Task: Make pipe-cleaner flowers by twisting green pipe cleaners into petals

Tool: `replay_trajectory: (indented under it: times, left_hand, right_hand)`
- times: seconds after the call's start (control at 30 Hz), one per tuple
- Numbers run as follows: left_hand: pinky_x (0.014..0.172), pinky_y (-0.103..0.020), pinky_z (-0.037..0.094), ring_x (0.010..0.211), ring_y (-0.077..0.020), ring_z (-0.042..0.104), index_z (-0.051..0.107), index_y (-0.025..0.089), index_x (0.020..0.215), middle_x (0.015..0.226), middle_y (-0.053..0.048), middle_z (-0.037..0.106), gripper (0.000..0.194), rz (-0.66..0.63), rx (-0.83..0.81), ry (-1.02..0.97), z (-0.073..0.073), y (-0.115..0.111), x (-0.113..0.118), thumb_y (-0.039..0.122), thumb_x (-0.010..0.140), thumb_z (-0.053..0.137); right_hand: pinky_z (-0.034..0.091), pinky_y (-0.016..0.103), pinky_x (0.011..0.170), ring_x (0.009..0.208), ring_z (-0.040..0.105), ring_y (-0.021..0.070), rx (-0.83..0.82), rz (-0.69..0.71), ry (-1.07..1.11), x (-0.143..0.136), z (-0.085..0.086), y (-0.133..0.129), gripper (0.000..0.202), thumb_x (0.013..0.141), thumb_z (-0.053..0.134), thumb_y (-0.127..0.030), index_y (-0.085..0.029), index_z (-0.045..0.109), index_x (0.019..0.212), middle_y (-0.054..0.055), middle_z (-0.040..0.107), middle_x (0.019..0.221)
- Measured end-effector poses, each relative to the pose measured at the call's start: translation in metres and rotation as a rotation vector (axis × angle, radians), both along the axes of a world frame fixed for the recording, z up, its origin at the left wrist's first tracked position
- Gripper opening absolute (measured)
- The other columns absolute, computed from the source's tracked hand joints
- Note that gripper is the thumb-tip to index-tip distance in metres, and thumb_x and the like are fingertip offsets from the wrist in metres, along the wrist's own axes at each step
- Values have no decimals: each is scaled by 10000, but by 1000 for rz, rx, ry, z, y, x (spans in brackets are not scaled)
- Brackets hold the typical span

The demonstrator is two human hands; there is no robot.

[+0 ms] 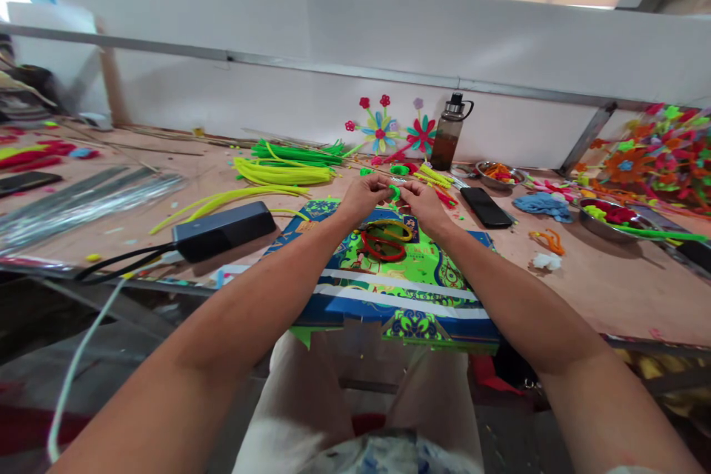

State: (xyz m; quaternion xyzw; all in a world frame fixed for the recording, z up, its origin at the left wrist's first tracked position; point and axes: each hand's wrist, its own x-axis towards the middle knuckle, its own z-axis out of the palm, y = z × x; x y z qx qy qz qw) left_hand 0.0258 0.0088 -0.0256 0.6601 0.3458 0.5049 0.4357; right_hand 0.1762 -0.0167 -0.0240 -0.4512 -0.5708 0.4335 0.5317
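Observation:
Between my two hands is a small curled green pipe cleaner, held over the far part of a blue and green printed board. My left hand pinches it from the left, fingers closed. From the right, my right hand grips it with closed fingertips. Just below the hands, scissors with red and yellow handles lie on the board. More small green curled pieces sit beyond my left hand. The exact shape of the held piece is partly hidden by my fingers.
Yellow pipe cleaners and green ones lie at the back left, near a dark power bank. Pipe-cleaner flowers and a bottle stand behind. Rightward are a phone, a blue cloth and a metal bowl.

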Motion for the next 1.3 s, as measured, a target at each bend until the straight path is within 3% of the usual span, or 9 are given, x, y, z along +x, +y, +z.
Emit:
replay_trajectory:
  times: [0.27, 0.47, 0.57, 0.77, 0.87, 1.0, 1.17, 1.3]
  left_hand:
    - [547, -225, 434, 550, -95, 550, 630, 151, 731, 602, 6, 611, 302, -100, -160, -136, -3, -1, 4, 363, 595, 797]
    - [532, -224, 414, 518, -91, 513, 668, 155, 697, 554, 17, 592, 151, 102, -96, -60, 2, -4, 2, 268, 618, 729]
    - [525, -223, 403, 509, -91, 498, 687, 157, 702, 550, 19, 594, 116, 168, -37, 16, 3, -5, 0, 249, 633, 701]
    - [566, -239, 433, 540, -98, 508, 691, 147, 730, 568, 9, 583, 299, 51, -69, -99, -1, -2, 2, 439, 673, 717]
    - [639, -264, 474, 621, -117, 560, 703, 140, 797, 673, -17, 648, 369, -1, -75, -107, -3, -1, 3, 463, 626, 758]
    - [641, -265, 484, 628, -120, 579, 706, 144, 823, 699, -19, 674, 318, 48, -52, -59, -4, -2, 3, 358, 598, 778]
    - [594, -262, 498, 574, -126, 602, 668, 158, 813, 635, -13, 656, 252, 92, -119, -51, -4, -2, 2, 357, 665, 713]
    - [557, -236, 475, 556, -125, 594, 675, 163, 814, 610, -2, 647, 193, 167, -26, 71, -3, -1, 1, 310, 689, 675]
  right_hand:
    - [425, 196, 520, 516, 488, 68, 51, -62, -18, 1, -2, 2, 91, 759, 614, -239, -183, 548, 733, -49, 542, 609]
    - [467, 209, 547, 598, 574, 91, 43, -107, -50, 1, 0, 0, 78, 816, 535, -263, -185, 546, 812, -24, 589, 701]
    - [453, 204, 546, 579, 554, 83, 90, -82, -89, 1, -3, 2, 99, 779, 585, -273, -180, 550, 779, -29, 590, 684]
    - [439, 220, 544, 524, 505, 80, 114, -103, -58, 2, -10, 7, 117, 715, 630, -258, -177, 556, 756, -46, 567, 609]
    - [441, 220, 541, 526, 514, 84, 95, -113, -27, 4, -11, 9, 143, 703, 646, -267, -177, 550, 757, -47, 557, 591]
    - [457, 228, 560, 565, 541, 94, 114, -130, -79, 5, -12, 9, 168, 695, 654, -288, -181, 551, 775, -40, 579, 639]
    - [492, 248, 610, 631, 579, 113, 177, -86, -192, 1, -9, 4, 182, 752, 597, -358, -182, 580, 796, -9, 627, 726]
    - [488, 242, 600, 663, 598, 123, 164, -94, -208, 2, -9, 4, 217, 798, 535, -388, -179, 595, 797, 11, 645, 752]
